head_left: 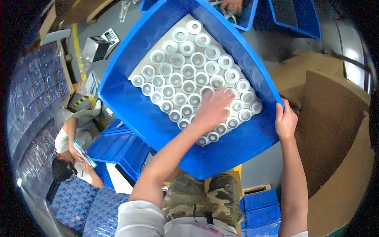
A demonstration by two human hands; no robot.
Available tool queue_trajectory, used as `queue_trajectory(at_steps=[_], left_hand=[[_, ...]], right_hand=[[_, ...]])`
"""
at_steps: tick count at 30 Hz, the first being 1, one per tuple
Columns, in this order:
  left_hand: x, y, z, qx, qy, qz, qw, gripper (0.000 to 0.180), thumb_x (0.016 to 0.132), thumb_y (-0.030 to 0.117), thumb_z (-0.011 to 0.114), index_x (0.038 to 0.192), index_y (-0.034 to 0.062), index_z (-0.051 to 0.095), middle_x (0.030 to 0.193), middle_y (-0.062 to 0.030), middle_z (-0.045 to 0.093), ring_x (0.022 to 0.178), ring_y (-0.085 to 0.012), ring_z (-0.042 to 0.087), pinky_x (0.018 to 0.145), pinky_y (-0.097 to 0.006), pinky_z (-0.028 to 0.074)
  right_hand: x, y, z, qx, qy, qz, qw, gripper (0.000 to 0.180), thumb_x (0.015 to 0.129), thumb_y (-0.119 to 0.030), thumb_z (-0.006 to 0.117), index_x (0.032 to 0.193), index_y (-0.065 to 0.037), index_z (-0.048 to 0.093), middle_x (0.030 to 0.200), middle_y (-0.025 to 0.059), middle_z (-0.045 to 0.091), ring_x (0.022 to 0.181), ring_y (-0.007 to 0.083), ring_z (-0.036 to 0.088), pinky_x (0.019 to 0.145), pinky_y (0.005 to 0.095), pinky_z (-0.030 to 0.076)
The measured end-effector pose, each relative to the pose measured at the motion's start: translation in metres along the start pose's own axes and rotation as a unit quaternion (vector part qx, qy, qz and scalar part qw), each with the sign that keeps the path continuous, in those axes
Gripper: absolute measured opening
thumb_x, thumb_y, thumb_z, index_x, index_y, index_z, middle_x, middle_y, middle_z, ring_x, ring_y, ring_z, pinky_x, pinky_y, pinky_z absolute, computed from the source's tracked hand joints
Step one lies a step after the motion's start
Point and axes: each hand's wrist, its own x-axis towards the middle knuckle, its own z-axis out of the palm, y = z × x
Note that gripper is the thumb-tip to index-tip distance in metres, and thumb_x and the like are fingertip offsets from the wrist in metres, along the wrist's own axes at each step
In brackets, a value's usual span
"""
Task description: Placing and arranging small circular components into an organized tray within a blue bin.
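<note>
A large blue plastic bin [221, 158] sits tilted in front of me. On a pale sheet [184, 23] inside it stand many white, ring-topped cylindrical pieces [188, 71], packed in close rows. My left hand [211, 110] reaches over the near right part of these pieces, fingers stretched out and somewhat blurred; it covers a few of them, and I see nothing held in it. At the bin's right corner, my right hand [286, 120] is closed around the rim, thumb on the inner side.
Other blue bins [122, 148] stand at left and far ahead, where another person's hand [231, 4] shows. A seated person [77, 136] at left holds a clipboard [85, 154]. Large brown cardboard [335, 130] stands at right. Wrapped stacks [39, 87] line the left.
</note>
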Motion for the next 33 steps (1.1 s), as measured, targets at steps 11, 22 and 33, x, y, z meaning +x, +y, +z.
queue_trajectory(at_steps=[11, 22, 33], left_hand=[[-0.165, -0.107, -0.125, 0.189, 0.152, -0.199, 0.949, 0.018, 0.081, 0.007, 0.053, 0.096, 0.0072, 0.062, 0.101, -0.0090, 0.060, 0.115, -0.0317, 0.044, 0.102, -0.044, 0.024], [-0.141, -0.087, -0.096, 0.143, 0.311, -0.357, 0.869, 0.018, 0.074, 0.009, 0.054, 0.088, 0.0139, 0.064, 0.095, -0.0017, 0.062, 0.113, -0.0255, 0.046, 0.105, -0.051, 0.021], [-0.134, -0.085, -0.094, 0.150, 0.325, -0.363, 0.860, 0.011, 0.071, 0.009, 0.055, 0.076, 0.0121, 0.065, 0.081, -0.0035, 0.060, 0.095, -0.0231, 0.052, 0.096, -0.047, 0.031]], right_hand=[[0.002, 0.004, -0.001, -0.009, -0.001, -0.019, 1.000, 0.032, 0.092, -0.036, 0.040, 0.102, -0.009, 0.055, 0.077, 0.0199, 0.061, 0.074, 0.0395, 0.058, 0.064, 0.0483, 0.044], [-0.013, -0.017, 0.010, 0.046, 0.110, -0.111, 0.987, 0.026, 0.089, -0.020, 0.046, 0.108, -0.004, 0.054, 0.102, 0.0185, 0.059, 0.098, 0.0340, 0.055, 0.085, 0.0417, 0.042], [-0.056, -0.094, 0.143, -0.092, -0.244, -0.317, 0.912, 0.067, 0.070, -0.009, 0.060, 0.131, -0.001, 0.034, 0.141, 0.0176, 0.028, 0.132, 0.0327, 0.024, 0.106, 0.0477, 0.021]])
